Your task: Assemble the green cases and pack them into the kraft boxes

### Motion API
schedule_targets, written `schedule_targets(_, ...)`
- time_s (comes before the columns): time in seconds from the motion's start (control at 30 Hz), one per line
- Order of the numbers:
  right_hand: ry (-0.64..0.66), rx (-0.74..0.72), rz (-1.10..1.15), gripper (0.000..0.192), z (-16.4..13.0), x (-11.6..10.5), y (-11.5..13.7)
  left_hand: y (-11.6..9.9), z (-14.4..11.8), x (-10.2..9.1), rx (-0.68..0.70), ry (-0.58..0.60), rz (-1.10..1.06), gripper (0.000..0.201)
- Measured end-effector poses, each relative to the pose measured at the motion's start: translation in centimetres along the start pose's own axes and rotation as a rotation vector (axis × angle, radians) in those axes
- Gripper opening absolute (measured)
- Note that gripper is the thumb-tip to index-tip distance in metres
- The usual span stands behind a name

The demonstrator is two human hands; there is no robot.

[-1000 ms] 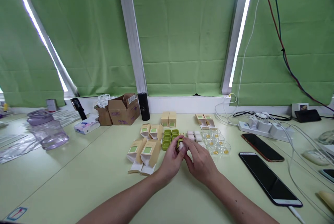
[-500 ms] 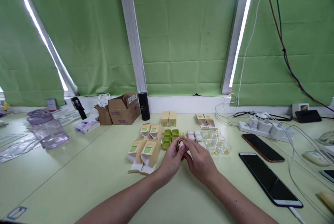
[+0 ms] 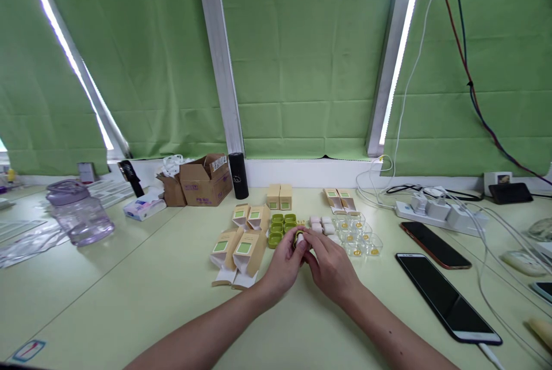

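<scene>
My left hand and my right hand meet over the table and together pinch a small green case with a white piece in it. Just behind them lie several green cases, white pieces and clear boxes with gold items. To the left of my left hand lie open tan cartons, with two shut cartons further back.
Two phones lie at the right, near a power strip with cables. A cardboard box, a black cylinder, a tissue pack and a clear jug stand at the left back.
Both hands stay together on the small green case; only the fingers shift slightly. The view has drifted a little.
</scene>
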State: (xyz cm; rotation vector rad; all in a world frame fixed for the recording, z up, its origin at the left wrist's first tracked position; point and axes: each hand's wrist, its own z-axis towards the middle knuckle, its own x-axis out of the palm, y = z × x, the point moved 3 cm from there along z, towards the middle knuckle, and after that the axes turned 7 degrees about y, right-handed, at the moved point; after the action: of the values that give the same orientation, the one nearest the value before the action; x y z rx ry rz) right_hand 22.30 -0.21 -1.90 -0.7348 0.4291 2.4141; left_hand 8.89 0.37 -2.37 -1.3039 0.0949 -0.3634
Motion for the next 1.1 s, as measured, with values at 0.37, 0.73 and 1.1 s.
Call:
schedule_targets(0.37, 0.08, 0.121, 0.18, 0.052, -0.4, 0.2, -0.7, 0.0, 0.1, -0.2, 0.008, 0.013, 0.007, 0.079)
schedule_targets(0.73, 0.043, 0.204, 0.289, 0.037, -0.5, 0.1, -0.9, 0.0, 0.1, -0.5, 0.001, 0.058, -0.006, 0.09)
schedule_targets(1.1, -0.091, 0.724, 1.002, 0.051, -0.1, 0.2, -2.6, -1.9, -0.6, -2.5, 0.297, -0.108, 0.622, 0.035)
